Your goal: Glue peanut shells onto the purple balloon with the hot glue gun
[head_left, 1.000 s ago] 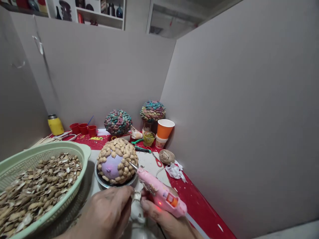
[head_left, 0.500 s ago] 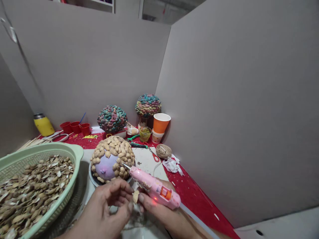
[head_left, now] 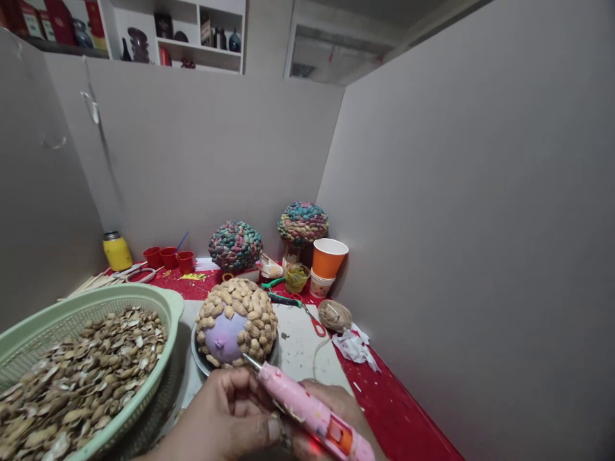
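Observation:
A purple balloon (head_left: 225, 336), partly covered with peanut shells (head_left: 262, 323), rests in a metal bowl (head_left: 198, 362). My right hand (head_left: 336, 406) grips a pink glue gun (head_left: 302, 403), its metal nozzle pointing at the balloon's lower right side. A red light glows near the trigger hand. My left hand (head_left: 235, 413) is close beside it, thumb and fingers pinched together. Between the two hands a small peanut shell (head_left: 285, 438) shows dimly at the left thumb tip, mostly hidden.
A green basket (head_left: 175, 307) of shell halves stands at left. Behind are two colourful shell-covered balls (head_left: 235, 246), red cups (head_left: 169, 257), a yellow bottle (head_left: 116, 253), stacked paper cups (head_left: 329, 259), red-handled scissors (head_left: 318, 328), twine (head_left: 335, 315) and crumpled tissue (head_left: 354, 347). A grey panel (head_left: 456, 224) rises at right.
The view has tilted up, so the scene sits lower and farther right. My hands have drawn closer together, and the peanut shell between them is now mostly covered.

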`<state>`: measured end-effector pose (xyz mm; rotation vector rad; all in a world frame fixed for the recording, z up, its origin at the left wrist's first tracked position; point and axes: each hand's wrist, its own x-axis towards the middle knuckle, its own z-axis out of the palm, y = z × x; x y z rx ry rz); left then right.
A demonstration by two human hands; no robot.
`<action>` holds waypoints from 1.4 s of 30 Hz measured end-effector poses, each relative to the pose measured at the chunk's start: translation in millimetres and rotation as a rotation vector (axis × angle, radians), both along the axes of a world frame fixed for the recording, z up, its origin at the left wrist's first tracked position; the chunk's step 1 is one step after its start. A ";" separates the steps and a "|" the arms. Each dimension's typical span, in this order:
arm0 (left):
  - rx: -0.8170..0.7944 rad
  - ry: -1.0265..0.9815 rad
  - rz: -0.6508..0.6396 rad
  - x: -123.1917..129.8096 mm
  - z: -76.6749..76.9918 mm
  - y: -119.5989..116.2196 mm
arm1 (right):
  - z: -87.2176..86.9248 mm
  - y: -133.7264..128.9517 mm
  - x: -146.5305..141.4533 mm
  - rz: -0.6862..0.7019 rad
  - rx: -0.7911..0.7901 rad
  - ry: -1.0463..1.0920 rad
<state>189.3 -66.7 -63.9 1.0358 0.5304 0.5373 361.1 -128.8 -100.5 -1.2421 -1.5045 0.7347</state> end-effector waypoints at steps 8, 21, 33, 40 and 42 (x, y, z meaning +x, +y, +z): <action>-0.155 -0.055 -0.066 -0.8 -20.6 7.5 | 14.8 -3.4 -2.3 0.055 -0.228 0.145; -0.310 -0.169 -0.160 -6.3 3.4 2.5 | 23.0 -11.9 -5.5 0.192 -0.175 0.443; -0.266 -0.130 -0.097 -5.9 0.0 7.1 | 46.8 -8.1 -7.3 0.292 -0.131 0.463; -0.189 -0.099 -0.080 -6.7 -6.0 6.4 | 42.2 -7.4 -6.4 0.266 -0.138 0.452; -0.165 -0.091 -0.067 -7.5 -9.5 5.9 | 41.9 -7.4 -6.4 0.278 -0.108 0.461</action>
